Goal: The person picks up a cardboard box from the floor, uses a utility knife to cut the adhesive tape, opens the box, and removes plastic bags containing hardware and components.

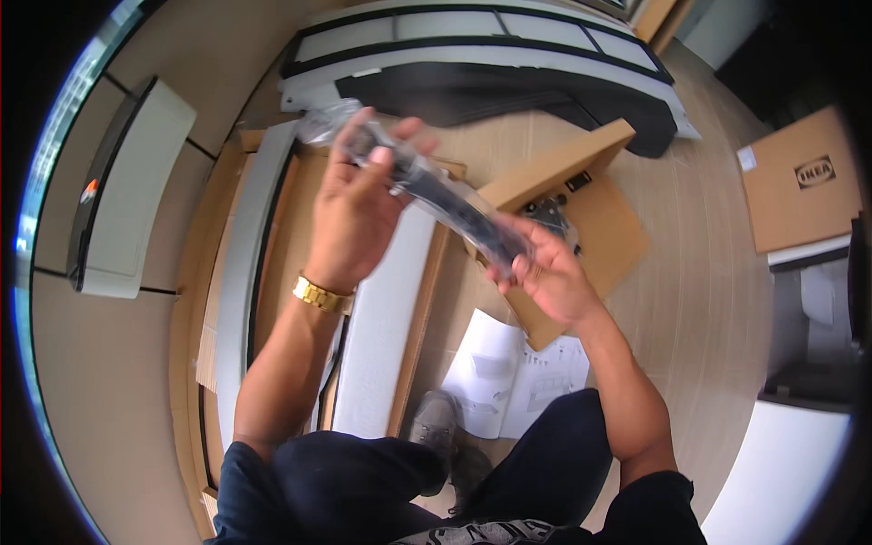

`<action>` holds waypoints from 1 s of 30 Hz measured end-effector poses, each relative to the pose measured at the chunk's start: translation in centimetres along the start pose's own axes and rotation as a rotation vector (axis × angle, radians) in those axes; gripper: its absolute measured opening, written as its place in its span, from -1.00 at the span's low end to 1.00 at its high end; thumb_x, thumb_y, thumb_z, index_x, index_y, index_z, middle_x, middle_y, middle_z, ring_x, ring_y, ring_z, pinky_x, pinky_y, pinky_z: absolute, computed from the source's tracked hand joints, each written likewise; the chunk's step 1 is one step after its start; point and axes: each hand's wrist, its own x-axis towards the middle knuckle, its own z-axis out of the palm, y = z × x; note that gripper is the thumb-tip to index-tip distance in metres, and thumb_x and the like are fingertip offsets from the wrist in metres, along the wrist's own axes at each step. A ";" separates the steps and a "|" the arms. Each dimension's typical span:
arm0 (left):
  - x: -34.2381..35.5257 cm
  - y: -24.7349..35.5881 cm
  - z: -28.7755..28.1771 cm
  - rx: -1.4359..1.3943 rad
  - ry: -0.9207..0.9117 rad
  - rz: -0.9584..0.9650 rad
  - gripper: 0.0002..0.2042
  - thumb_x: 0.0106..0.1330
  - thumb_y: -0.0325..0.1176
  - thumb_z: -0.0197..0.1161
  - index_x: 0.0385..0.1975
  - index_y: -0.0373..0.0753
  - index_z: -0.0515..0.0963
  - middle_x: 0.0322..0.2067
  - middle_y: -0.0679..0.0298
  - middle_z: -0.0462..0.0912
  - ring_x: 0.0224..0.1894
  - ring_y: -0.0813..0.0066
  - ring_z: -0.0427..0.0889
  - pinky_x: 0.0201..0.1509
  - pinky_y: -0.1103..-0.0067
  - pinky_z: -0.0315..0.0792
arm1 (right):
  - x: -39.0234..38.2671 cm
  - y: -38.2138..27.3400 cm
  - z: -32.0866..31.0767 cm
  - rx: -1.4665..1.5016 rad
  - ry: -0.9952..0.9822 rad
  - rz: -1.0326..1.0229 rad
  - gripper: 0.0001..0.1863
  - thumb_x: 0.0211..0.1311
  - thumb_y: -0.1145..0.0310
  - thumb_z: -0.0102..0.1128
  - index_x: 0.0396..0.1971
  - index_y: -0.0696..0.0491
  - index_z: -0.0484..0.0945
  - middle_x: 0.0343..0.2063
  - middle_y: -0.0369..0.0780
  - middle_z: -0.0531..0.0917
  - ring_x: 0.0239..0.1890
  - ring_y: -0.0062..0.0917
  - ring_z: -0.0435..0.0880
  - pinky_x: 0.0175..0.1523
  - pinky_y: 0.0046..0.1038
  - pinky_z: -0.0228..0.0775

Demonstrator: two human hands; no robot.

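Observation:
Both my hands hold a long clear plastic bag (434, 193) with a dark elongated part inside. My left hand (359, 204), with a gold watch on the wrist, grips the bag's upper left end. My right hand (545, 272) pinches the lower right end. The bag runs slantwise between them, above an open cardboard box (427, 300) that holds white panels (386, 318).
An open instruction booklet (513, 372) lies on the wood floor by my shoe (436, 427). A loose cardboard piece (581, 218) lies under my right hand. A black and white furniture part (509, 77) lies further away. A flat cardboard box (799, 182) sits at right, a white panel (123, 191) at left.

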 end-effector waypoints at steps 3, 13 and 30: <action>-0.7 -0.8 4.4 0.194 -0.185 0.019 -0.43 0.46 -0.44 0.13 0.42 -0.11 0.08 0.25 -0.04 0.43 0.26 0.12 0.49 0.30 0.20 0.42 | -0.6 1.7 -1.9 -0.289 0.006 0.051 -0.57 0.38 0.34 0.25 0.18 0.14 0.45 -0.12 -0.22 0.63 -0.22 -0.59 0.62 -0.14 -0.55 0.49; -3.8 -2.4 5.6 0.726 -0.656 0.176 -0.12 0.36 -0.38 0.29 0.53 -0.18 -0.20 0.37 -0.12 0.29 0.34 0.11 0.42 0.40 0.25 0.27 | -0.3 -1.6 2.6 -0.658 0.138 0.096 -0.65 0.30 0.57 0.17 0.08 0.10 0.50 -0.13 -0.31 0.61 -0.05 -0.67 0.51 0.09 -0.48 0.36; -4.8 3.3 8.3 0.919 -0.229 0.040 -0.79 0.22 -0.45 0.41 -0.19 -0.32 0.59 -0.34 0.37 0.63 -0.33 0.71 0.52 -0.28 0.69 0.36 | -0.1 3.1 -2.5 -0.677 0.209 -0.154 -0.87 0.31 0.55 0.15 -0.17 0.13 0.47 -0.35 -0.33 0.49 -0.22 -0.64 0.46 -0.10 -0.58 0.34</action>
